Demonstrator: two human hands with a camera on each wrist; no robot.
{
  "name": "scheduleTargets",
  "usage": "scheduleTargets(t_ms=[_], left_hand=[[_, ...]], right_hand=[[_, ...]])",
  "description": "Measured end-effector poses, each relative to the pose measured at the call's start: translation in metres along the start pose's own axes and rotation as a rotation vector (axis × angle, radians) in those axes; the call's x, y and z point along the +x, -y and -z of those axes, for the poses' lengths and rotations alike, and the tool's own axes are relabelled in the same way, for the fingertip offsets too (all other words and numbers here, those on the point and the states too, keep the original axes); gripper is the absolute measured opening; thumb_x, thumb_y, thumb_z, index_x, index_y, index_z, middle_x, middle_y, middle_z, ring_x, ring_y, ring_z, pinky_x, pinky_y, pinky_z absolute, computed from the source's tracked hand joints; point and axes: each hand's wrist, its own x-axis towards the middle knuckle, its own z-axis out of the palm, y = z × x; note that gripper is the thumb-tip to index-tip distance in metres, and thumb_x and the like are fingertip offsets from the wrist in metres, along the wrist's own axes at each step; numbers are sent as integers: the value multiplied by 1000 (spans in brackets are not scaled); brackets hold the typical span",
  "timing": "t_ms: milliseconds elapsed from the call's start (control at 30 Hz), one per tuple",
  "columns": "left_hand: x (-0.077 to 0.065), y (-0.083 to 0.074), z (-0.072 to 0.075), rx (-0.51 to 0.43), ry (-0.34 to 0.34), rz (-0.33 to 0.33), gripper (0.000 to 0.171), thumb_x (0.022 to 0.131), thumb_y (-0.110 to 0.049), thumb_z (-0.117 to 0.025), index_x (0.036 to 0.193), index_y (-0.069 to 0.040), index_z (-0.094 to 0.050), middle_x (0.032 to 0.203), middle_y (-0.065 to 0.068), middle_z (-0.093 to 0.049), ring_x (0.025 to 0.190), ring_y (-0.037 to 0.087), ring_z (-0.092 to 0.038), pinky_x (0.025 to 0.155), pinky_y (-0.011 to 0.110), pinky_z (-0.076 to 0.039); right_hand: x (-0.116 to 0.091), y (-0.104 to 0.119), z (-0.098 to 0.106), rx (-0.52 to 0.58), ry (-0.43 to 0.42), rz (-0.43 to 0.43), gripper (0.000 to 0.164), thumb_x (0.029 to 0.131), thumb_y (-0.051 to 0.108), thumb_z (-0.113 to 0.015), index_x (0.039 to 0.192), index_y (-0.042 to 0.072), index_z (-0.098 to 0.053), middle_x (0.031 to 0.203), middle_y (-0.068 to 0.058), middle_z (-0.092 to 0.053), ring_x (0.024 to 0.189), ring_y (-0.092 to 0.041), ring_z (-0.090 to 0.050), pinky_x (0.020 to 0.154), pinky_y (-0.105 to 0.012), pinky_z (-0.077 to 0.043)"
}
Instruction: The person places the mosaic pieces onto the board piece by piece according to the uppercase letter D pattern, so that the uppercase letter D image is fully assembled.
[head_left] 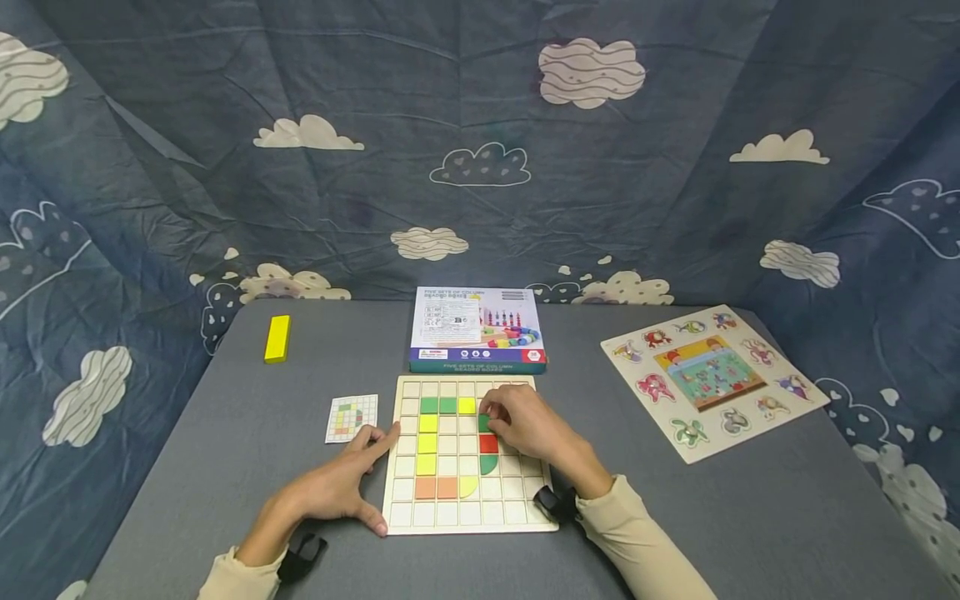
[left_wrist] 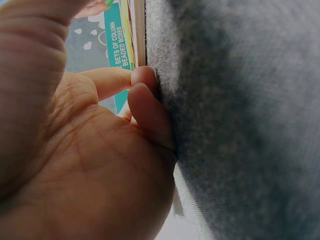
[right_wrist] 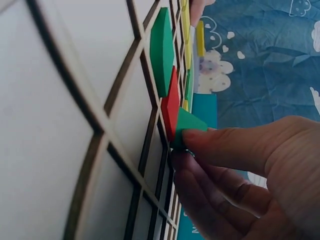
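A wooden grid board point(head_left: 513, 513) lies on the table with coloured tiles in some of its squares. My right hand point(head_left: 531, 423) pinches a green tile point(right_wrist: 186, 124) between thumb and fingers, at the square just above a red tile point(head_left: 488, 443). Below the red one sits a green rounded tile point(head_left: 488, 464). Green and yellow tiles run along the top, yellow ones point(head_left: 427, 443) go down the left, and orange tiles point(head_left: 426, 487) and a yellow rounded tile point(head_left: 468, 487) form the bottom. My left hand point(head_left: 327, 489) rests along the board's left edge, thumb at the lower corner.
A small pattern card point(head_left: 363, 404) lies left of the board. Behind it is a flat beaded-toy box point(head_left: 477, 329). A yellow block point(head_left: 277, 338) sits at the back left, and a sea-animal puzzle board point(head_left: 701, 437) at the right. Cloud-printed cloth point(head_left: 480, 225) hangs behind the table.
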Motion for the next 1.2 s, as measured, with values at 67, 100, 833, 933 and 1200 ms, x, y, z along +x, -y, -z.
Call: scheduleTargets(t_ms=[67,100,833,933,1200], left_hand=[[0,0,0,-1,2,-1,134,58,-33,-96,161,-6,-15,134,8,-34,113,27,-49,95,38,-44],[0,0,0,-1,3,2,134,58,-33,-96,161,-6,-15,134,8,-34,113,27,-49,95,39,-44],[1,0,1,-8,4,10,134,57,-34,-96,161,-7,-15,134,8,-34,111,26,-48,94,38,-43],[1,-1,1,-8,8,14,134,57,-33,-96,161,-7,-15,135,9,-34,112,27,-48,94,39,-44],[0,-3,1,-10,8,7,134,58,-31,-96,161,-6,-15,136,10,-34,113,29,-49,95,42,-44]], right_hand=[[-1,0,0,3,19,-13,12,85,-1,-70,92,8,-74,71,6,-60,65,-6,-50,61,-22,-43],[-1,0,-1,2,30,-17,12,85,-1,-70,92,7,-74,71,6,-60,65,-5,-49,61,-21,-42],[-3,-1,-1,-49,44,-16,7,86,13,-79,88,7,-75,75,2,-63,67,-6,-51,62,-23,-44],[-3,0,-1,-55,42,-41,8,85,13,-79,83,9,-72,71,4,-59,66,-6,-50,60,-22,-42],[-5,2,-1,-75,41,-66,13,85,16,-79,77,12,-69,68,6,-56,63,-6,-48,58,-23,-40]])
